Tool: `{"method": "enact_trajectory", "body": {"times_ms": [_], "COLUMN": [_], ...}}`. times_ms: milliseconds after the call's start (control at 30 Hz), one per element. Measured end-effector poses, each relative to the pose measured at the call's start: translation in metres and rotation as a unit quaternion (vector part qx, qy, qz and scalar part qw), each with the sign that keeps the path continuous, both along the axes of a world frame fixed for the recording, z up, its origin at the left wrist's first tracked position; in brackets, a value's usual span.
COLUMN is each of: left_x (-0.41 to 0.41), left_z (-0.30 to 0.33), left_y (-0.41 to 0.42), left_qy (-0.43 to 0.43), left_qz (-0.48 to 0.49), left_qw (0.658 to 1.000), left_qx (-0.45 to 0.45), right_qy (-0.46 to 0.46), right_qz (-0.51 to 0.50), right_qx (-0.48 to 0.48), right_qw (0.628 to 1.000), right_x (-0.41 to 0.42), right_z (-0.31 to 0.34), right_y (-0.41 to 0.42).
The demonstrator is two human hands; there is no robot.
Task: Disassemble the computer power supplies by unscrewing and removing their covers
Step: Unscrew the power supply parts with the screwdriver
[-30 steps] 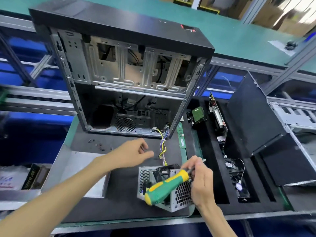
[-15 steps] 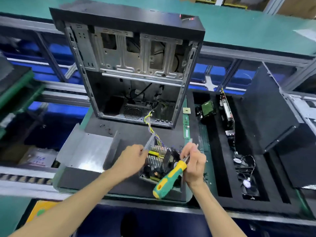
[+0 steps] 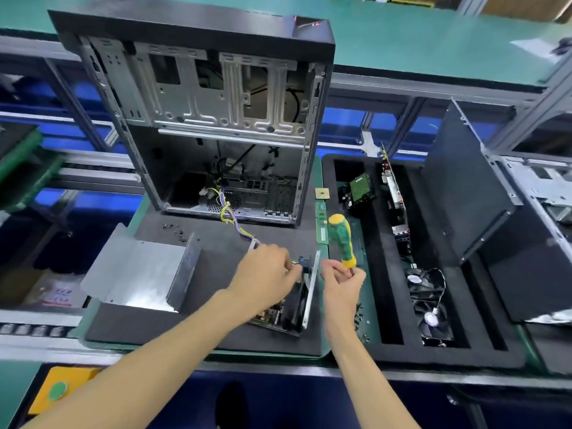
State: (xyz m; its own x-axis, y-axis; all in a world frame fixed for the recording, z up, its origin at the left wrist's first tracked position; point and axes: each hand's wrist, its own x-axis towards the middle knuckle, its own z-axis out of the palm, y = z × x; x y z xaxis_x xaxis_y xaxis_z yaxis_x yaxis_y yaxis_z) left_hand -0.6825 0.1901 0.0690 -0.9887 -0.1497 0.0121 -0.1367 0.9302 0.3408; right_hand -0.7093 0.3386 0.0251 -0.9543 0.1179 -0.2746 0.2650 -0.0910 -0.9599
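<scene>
Black foam mat (image 3: 216, 332) on the table: left hand (image 3: 266, 270) pinches the opened grey power supply (image 3: 291, 308), right hand (image 3: 342, 281) grips a green-and-yellow screwdriver (image 3: 340, 238) near the front edge.

Coverless power supply (image 3: 289, 308) beside detached grey cover (image 3: 139, 270).
</scene>
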Motion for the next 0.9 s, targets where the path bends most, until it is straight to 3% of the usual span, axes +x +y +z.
{"method": "enact_trajectory", "body": {"times_ms": [67,167,367,500,667,833,900], "left_x": [-0.024,-0.054,-0.087,-0.087,-0.075,-0.051,-0.032], "left_z": [-0.009,-0.025,-0.041,-0.040,-0.031,-0.011,-0.004], "left_y": [0.009,0.005,0.002,0.006,0.007,-0.014,-0.020], "left_qy": [-0.067,-0.145,-0.212,-0.282,-0.146,-0.107,-0.109], "left_qz": [-0.025,-0.009,0.026,0.004,0.031,-0.019,-0.065], "left_qw": [0.994,0.983,0.974,0.958,0.979,0.973,0.973], "left_qx": [-0.085,-0.115,0.070,0.059,0.139,0.204,0.194], "right_qy": [-0.033,-0.071,-0.072,-0.066,-0.055,-0.070,-0.089], "right_qz": [-0.017,-0.014,-0.021,-0.012,-0.012,-0.030,-0.061], "right_qx": [-0.020,-0.010,0.025,0.040,0.060,0.049,-0.017], "right_qw": [0.999,0.997,0.997,0.997,0.997,0.996,0.994], "right_x": [-0.002,-0.001,0.003,0.002,0.001,0.002,-0.001], "right_z": [0.000,-0.008,-0.017,-0.019,-0.019,-0.019,-0.020], "right_y": [-0.011,-0.023,-0.027,-0.025,-0.025,-0.020,-0.015]}}
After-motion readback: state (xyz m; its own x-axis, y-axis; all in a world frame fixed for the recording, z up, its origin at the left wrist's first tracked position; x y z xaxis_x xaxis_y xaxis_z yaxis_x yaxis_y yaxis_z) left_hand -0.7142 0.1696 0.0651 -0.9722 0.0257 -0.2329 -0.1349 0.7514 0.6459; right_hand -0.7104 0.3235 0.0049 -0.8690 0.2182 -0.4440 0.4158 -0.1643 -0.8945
